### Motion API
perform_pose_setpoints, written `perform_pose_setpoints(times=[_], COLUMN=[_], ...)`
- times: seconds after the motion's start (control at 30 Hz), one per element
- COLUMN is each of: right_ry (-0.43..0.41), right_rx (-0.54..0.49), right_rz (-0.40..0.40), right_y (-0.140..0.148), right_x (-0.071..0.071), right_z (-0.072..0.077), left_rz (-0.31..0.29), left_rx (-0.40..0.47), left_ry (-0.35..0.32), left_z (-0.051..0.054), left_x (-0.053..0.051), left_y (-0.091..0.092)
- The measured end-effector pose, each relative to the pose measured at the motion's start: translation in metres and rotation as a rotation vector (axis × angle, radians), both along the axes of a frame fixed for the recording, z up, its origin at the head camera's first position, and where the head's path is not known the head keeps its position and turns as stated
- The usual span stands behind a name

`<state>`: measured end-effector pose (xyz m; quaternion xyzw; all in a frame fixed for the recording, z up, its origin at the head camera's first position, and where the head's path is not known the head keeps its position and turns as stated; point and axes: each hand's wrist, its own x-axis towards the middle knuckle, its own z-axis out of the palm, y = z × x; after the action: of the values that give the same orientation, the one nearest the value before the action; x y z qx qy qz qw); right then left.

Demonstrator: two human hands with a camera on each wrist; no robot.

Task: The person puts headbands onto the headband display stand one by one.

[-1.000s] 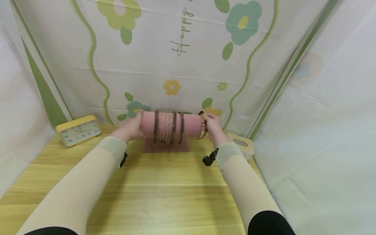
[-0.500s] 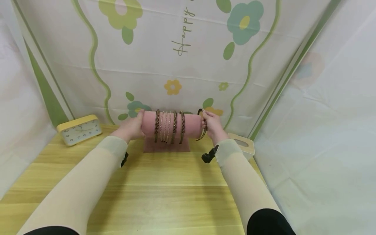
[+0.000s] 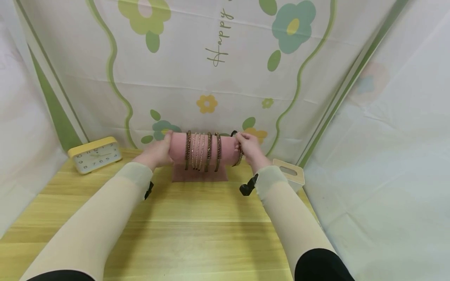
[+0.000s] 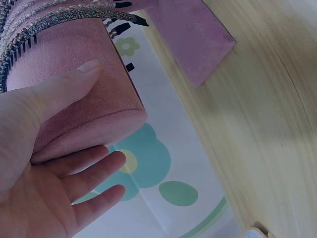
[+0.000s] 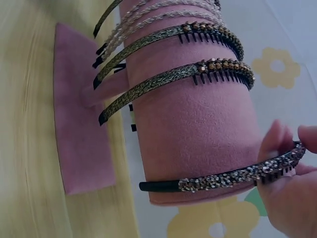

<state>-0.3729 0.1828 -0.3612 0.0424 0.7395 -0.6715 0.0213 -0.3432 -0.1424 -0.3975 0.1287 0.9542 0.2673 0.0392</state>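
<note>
A pink plush headband stand (image 3: 177,151) lies across the far part of the table, its roll raised on a flat base. Several headbands are round its middle, some dark with bronze beads (image 5: 225,64), some slim and pale (image 5: 163,22). My left hand (image 3: 157,153) grips the roll's left end, thumb along the surface and other fingers spread past the end. At the right end, my right hand (image 3: 249,147) pinches a toothed headband with sparkling stones (image 5: 218,177) between thumb and fingers. That headband's black tip crosses the pink roll, just inside its rim.
A yellow-topped alarm clock (image 3: 95,155) stands at the left on the wooden table (image 3: 190,230). Behind my right wrist is a tissue box (image 3: 294,174) with a wooden lid. Flower-printed cloth (image 3: 168,70) hangs close behind the stand, with pale cloth on both sides.
My right hand has moved left with the headband, bringing it from beyond the roll's right end to over that end. My left hand has stayed on the stand.
</note>
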Motion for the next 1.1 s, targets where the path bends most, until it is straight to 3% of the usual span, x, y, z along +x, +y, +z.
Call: perform_pose_setpoints(times=[0.3, 0.5, 0.63, 0.73, 0.97, 1.1], right_ry=[0.065, 0.118, 0.176, 0.236, 0.328, 0.328], right_rx=[0.308, 0.467, 0.514, 0.566, 0.906, 1.002], right_rz=[-0.055, -0.022, 0.011, 0.083, 0.443, 0.483], right_y=[-0.003, -0.002, 0.003, 0.010, 0.029, 0.036], right_x=[0.003, 0.001, 0.000, 0.001, 0.002, 0.000], right_z=[0.003, 0.001, 0.000, 0.001, 0.003, -0.002], left_rz=[0.007, 0.008, 0.004, 0.002, -0.004, 0.003], left_rx=[-0.007, -0.013, -0.008, -0.006, -0.015, -0.013], left_ry=[-0.001, 0.006, 0.004, -0.005, -0.008, -0.015], left_z=[-0.002, 0.001, 0.002, 0.003, 0.002, 0.001], left_x=[-0.003, 0.000, 0.002, 0.002, 0.001, 0.000], left_y=[-0.001, -0.001, -0.001, -0.001, -0.001, 0.000])
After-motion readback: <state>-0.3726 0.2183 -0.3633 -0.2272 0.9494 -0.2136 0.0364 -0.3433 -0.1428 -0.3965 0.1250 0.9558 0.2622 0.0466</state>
